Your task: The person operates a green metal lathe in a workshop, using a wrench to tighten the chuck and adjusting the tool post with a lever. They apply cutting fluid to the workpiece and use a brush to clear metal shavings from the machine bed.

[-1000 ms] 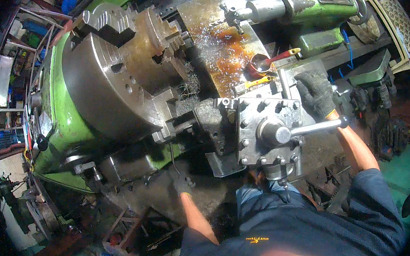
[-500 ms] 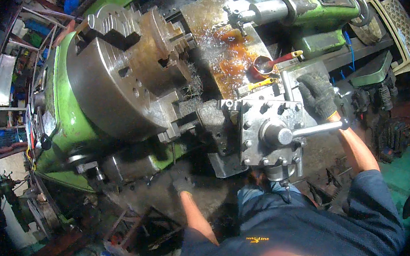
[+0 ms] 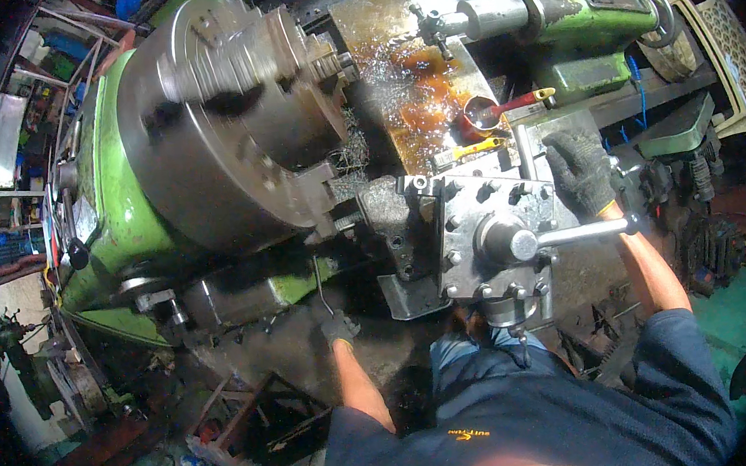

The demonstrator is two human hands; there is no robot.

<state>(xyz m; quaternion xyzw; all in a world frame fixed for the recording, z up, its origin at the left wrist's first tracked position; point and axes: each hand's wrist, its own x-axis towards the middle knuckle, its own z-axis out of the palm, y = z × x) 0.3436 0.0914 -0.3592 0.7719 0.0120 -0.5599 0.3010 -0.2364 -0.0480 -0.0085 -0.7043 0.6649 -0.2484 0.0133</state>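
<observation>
On opposite sides of one toolpost [image 3: 504, 241] are two gloved hands [image 3: 340, 328] [image 3: 581, 172]

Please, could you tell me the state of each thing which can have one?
Chuck: motion-blurred, apparently turning
Red pot: open-topped
Yellow-handled brush: lying flat
Metal plate: shiny, stained brown
Tool-post lever: pointing right
Left hand: gloved, at a bent rod, grip unclear
Right hand: gloved, grip unclear

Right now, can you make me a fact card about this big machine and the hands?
Left hand: gloved, at the lower end of a thin bent rod; grip unclear
Right hand: gloved, right of the square tool post; grip hidden
Chuck: big, round, blurred as if spinning
Beyond the tool post: red cup, yellow-handled tool
Green casing: left of the chuck
</observation>
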